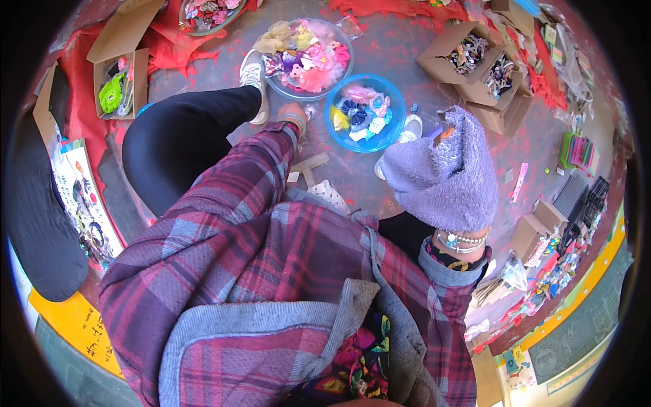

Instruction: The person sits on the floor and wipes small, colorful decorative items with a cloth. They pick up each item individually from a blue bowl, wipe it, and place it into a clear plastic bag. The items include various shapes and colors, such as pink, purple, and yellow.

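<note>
My right hand (pixel 463 235) is buried in a purple fuzzy cloth (pixel 444 180) that it holds up above the floor; only the wrist with beaded bracelets shows. A small orange-brown piece (pixel 444 135) sticks out at the cloth's top. My left hand (pixel 293 112) reaches out of a plaid sleeve down to the floor between two bowls, and its fingers are hidden. A blue bowl (pixel 391 138) of fabric bows lies just beyond the cloth. A larger clear bowl (pixel 277 87) of pink and purple hair pieces sits behind it.
My black-trousered leg (pixel 183 136) and white shoe (pixel 254 74) stretch to the left. Open cardboard boxes (pixel 441 51) of hair accessories stand at the upper right, another box (pixel 139 74) with green items at the upper left. Red cloth and packets ring the grey floor.
</note>
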A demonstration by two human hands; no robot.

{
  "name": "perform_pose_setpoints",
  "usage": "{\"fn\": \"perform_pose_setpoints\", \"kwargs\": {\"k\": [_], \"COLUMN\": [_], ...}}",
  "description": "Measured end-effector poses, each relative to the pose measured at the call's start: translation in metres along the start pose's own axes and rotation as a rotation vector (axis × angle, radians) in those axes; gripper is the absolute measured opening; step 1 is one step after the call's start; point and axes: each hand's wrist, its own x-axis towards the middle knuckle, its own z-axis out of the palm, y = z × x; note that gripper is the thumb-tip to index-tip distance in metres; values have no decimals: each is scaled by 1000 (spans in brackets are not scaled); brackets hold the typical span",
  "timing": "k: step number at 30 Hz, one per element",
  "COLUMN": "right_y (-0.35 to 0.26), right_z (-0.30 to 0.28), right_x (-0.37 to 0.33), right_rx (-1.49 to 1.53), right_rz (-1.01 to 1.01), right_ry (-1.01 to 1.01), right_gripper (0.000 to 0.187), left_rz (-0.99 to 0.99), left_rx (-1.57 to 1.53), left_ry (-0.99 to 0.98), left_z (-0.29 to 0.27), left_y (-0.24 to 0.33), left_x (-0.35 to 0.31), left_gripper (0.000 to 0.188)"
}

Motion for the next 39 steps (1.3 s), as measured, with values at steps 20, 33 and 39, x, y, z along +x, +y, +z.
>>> {"fn": "perform_pose_setpoints", "kwargs": {"k": [20, 33, 39], "right_y": [14, -23, -11], "right_z": [-17, -9, 25], "right_x": [-14, -20, -11], "right_rx": [-342, -431, -374], "right_rz": [-17, -90, -110], "right_ry": [225, 384, 321], "right_gripper": [31, 39, 20], "left_rz": [691, 957, 1072], "left_rx": [-874, -1141, -1132], "left_ry": [-449, -356, -406], "left_z": [-200, -244, -224], "left_y": [70, 104, 114], "left_x": [-174, -305, -291], "left_gripper": [28, 27, 25]}}
